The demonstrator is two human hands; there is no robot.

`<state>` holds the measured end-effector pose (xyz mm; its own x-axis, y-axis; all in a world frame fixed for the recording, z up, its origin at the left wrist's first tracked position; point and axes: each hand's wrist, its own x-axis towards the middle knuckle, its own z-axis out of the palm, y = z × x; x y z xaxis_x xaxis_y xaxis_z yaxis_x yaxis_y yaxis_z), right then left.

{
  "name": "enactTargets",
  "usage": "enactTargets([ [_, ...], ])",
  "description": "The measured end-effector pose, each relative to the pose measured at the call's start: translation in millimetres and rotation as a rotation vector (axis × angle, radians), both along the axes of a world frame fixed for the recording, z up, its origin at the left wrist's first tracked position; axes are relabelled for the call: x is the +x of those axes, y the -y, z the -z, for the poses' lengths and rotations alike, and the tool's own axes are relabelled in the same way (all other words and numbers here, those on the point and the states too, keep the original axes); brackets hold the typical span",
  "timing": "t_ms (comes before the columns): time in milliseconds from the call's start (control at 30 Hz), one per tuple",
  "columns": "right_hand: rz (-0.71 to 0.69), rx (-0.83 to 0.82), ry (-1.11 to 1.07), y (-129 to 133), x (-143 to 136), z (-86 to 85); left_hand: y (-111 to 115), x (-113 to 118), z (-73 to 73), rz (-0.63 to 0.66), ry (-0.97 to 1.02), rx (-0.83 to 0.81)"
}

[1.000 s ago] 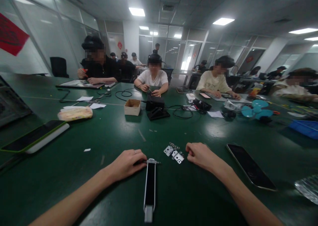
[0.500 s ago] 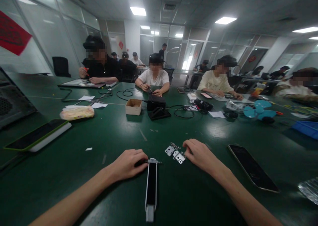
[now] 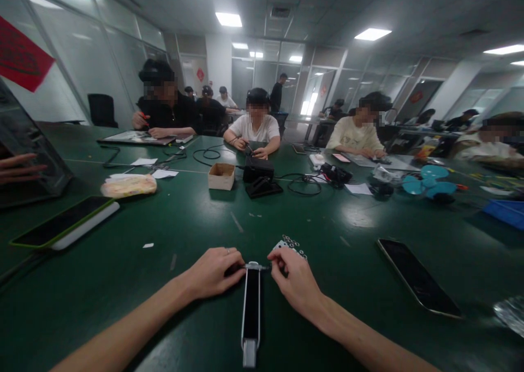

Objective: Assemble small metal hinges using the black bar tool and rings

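A long, narrow metal-framed piece [image 3: 251,306] with a black middle lies lengthwise on the table in front of me. Across its far end runs a thin rod [image 3: 262,268]. My left hand [image 3: 216,271] is closed, thumb and fingers pinching the rod's left end. At the right end, my right hand [image 3: 298,282] has its thumb and fingertips pressed together; whatever small thing may be between them is hidden. Just behind that hand lie small silver plates [image 3: 280,245], partly covered by it, and several small rings [image 3: 292,240] that look like nuts or washers.
On the right lies a phone [image 3: 417,276]; on the left, a green-edged device [image 3: 61,222]. Farther back are an open cardboard box [image 3: 221,177], a black box [image 3: 257,170] with cables and a blue fan blade [image 3: 429,181]. Another person's hand [image 3: 18,167] touches the case at far left.
My right hand has moved left from the small parts to the rod's right end, now covering some plates. My left hand stays put. Another person's hand has appeared at far left, where the case has tilted.
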<state>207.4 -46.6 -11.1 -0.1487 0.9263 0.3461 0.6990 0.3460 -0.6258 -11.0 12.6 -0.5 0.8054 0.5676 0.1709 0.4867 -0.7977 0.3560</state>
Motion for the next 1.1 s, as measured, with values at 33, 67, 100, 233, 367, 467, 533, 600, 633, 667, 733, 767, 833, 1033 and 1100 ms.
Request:
enactTargets([
  [33,-0.003,0.006,0.0,0.1,0.3,0.2,0.3,0.0,0.2,-0.003,0.0,0.006],
  [67,-0.007,0.01,-0.002,0.4,0.5,0.2,0.5,0.0,0.6,-0.006,-0.001,0.013],
  [100,-0.011,0.013,-0.007,1.0,0.4,0.1,0.7,0.0,0.9,-0.008,-0.003,0.021],
  [233,-0.013,0.004,-0.021,3.1,-1.2,-0.6,1.2,-0.3,1.1,-0.004,-0.002,0.037],
  [367,-0.017,-0.015,-0.028,3.2,-1.4,0.7,1.6,-0.1,-0.3,-0.011,-0.015,0.029],
  [467,-0.029,-0.019,-0.038,2.9,-0.9,1.5,1.9,0.6,-0.5,-0.005,-0.009,0.037],
  [533,-0.03,-0.028,-0.04,3.0,-0.9,0.8,2.0,0.9,-0.1,0.0,-0.003,0.039],
  [600,-0.036,-0.04,-0.038,3.6,-1.0,-0.6,2.0,1.1,0.0,-0.001,0.001,0.034],
  [633,-0.041,-0.045,-0.036,3.9,-1.1,-1.4,2.0,1.2,-0.2,-0.001,0.002,0.03],
  [667,-0.045,-0.047,-0.034,4.2,-1.1,-2.0,1.9,1.2,-0.6,-0.001,0.003,0.027],
  [733,-0.055,-0.046,-0.03,4.7,-0.9,-2.4,1.7,1.1,-1.6,0.0,0.003,0.023],
  [767,-0.059,-0.042,-0.027,4.7,-0.7,-2.1,1.6,1.0,-1.9,0.002,0.002,0.025],
  [833,-0.068,-0.03,-0.023,4.2,-0.3,-0.5,1.4,0.7,-2.1,0.009,-0.002,0.032],
  [1033,-0.071,-0.01,-0.046,1.5,-0.2,3.0,1.2,-0.2,1.2,0.005,-0.003,0.043],
  [1100,-0.073,-0.008,-0.053,1.5,-0.5,2.8,1.6,-0.2,1.7,0.001,-0.001,0.047],
])
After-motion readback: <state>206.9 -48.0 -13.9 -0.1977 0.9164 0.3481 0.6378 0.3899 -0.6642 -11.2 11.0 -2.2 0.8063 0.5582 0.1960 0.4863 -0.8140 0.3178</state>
